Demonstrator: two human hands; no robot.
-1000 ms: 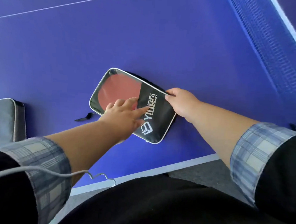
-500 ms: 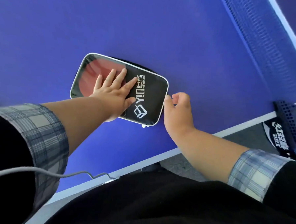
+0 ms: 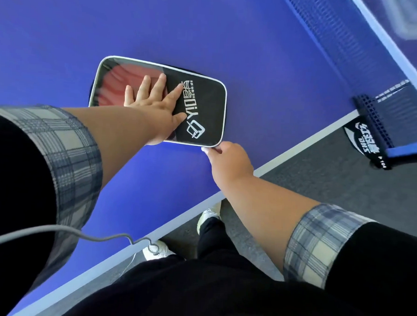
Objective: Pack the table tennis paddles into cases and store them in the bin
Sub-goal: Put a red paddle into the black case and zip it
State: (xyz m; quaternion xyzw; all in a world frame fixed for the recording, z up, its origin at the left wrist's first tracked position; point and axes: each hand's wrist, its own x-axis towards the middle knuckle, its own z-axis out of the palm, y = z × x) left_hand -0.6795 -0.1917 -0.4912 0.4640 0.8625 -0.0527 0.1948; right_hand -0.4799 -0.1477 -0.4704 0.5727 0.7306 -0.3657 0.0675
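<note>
A black paddle case (image 3: 203, 102) with white piping and a white logo lies flat on the blue table tennis table (image 3: 209, 29). Through its clear window shows the red rubber of a paddle (image 3: 114, 83) inside. My left hand (image 3: 154, 106) lies flat on the case with fingers spread, pressing it down. At the case's near right corner my right hand (image 3: 226, 158) pinches a small white zipper pull (image 3: 206, 150). The bin is out of view.
The table's white edge line (image 3: 287, 159) runs diagonally just below my right hand. The net (image 3: 353, 44) and its black clamp post (image 3: 370, 132) stand at the right. Grey floor and my white shoes (image 3: 209, 216) lie beneath. A grey cable (image 3: 78, 234) crosses my lap.
My right hand has travelled along the case's right edge from the far side to the near corner, pinching the zipper. My left hand flattened on the case. The view swung right.
</note>
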